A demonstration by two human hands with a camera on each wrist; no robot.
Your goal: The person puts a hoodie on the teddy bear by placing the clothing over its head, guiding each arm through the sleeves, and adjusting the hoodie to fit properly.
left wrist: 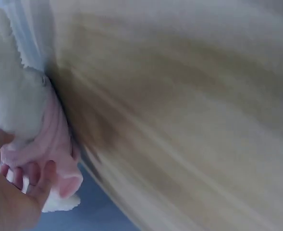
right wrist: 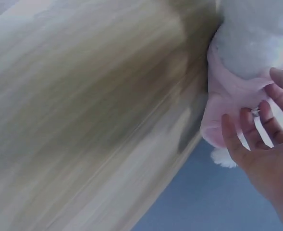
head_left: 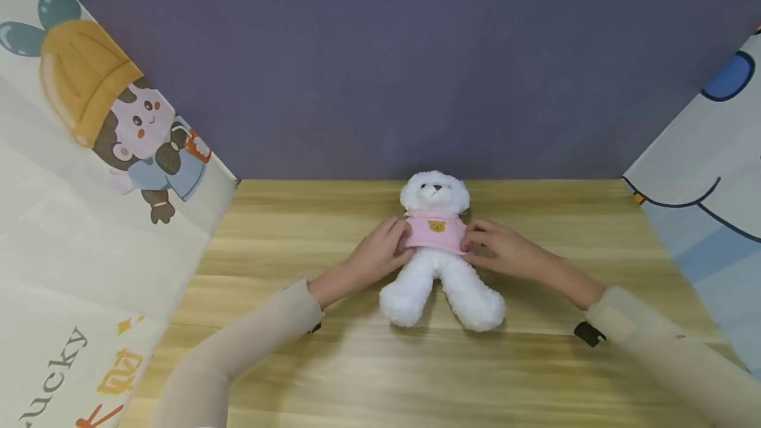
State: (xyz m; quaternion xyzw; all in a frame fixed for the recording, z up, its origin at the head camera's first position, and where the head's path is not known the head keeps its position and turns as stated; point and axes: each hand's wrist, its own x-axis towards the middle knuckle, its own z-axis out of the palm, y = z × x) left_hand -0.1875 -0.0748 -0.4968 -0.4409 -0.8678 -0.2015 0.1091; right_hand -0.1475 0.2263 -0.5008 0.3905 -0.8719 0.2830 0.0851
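Observation:
A white plush teddy bear point(head_left: 436, 269) lies on its back, head toward the far wall. It wears a pink shirt point(head_left: 428, 238) with a small brown bear face on the chest. At the shirt's left side, my left hand point(head_left: 380, 248) touches the cloth with bent fingers, its thumb near the hem. My right hand point(head_left: 502, 249) mirrors it on the other side, fingertips at the shirt and thumb by the hem. In the right wrist view, the fingers point(right wrist: 249, 127) are loosely bent and spread against the pink cloth. White fur shows past the sleeve point(left wrist: 69, 185) in the left wrist view.
The bear rests on a wood-grain tabletop point(head_left: 285, 230). Behind it stands a dark grey-purple wall point(head_left: 416, 71). Side panels carry cartoon prints: a child in a yellow hat point(head_left: 143, 117) at left and a blue-and-white figure point(head_left: 707, 150) at right.

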